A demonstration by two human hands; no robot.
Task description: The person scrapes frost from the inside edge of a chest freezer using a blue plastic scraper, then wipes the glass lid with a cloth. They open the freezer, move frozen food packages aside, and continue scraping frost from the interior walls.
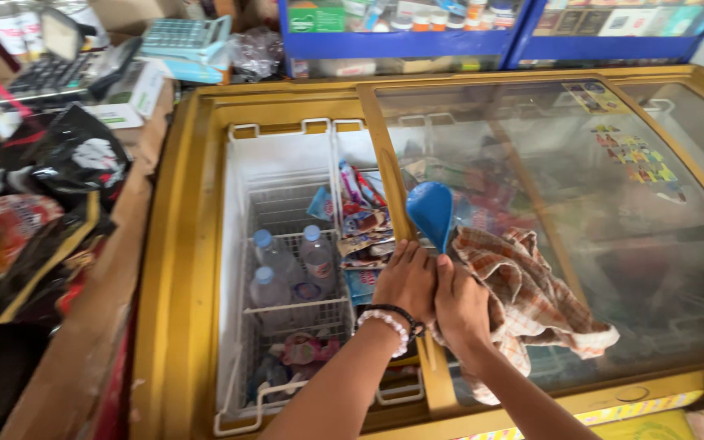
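Freezer: a chest freezer (174, 269) with a mustard-yellow rim fills most of the view; its left half stands open, its right half is under a curved sliding glass lid (613, 236) framed in the same yellow.
Baskets: white wire baskets (287, 244) hang inside the open half, along its left wall and near edge.
Cloth: a checked cloth (531, 297) in orange, brown and white lies crumpled on the glass lid near its left frame, one end hanging toward the freezer's near edge.
Scoop: a blue plastic scoop (431, 210), bowl up, rises from between the two hands just right of the lid's left frame.
Left hand: the left hand (407, 281), with a white bead bracelet and a dark band at the wrist, is closed with fingers curled on the lid frame beside the scoop's handle; whether it grips the handle cannot be told.
Right hand: the right hand (459, 305) is closed, pressed to the left hand and to the cloth, at the base of the scoop; what it grips is hidden.
Bottles: three clear water bottles (291, 265) with blue caps stand in the middle basket.
Packets: flat wrappers in red, blue and white (362, 224) are stacked upright against the right edge of the open half; pink ones (307, 349) lie in the near basket.
Stickers: small many-coloured stickers (641, 159) run across the far right of the glass.
Counter: dark and red bags (59, 171) are heaped on the wooden counter to the freezer's left.
Shelf: a blue shelf (401, 41) of small boxes stands behind the far edge.
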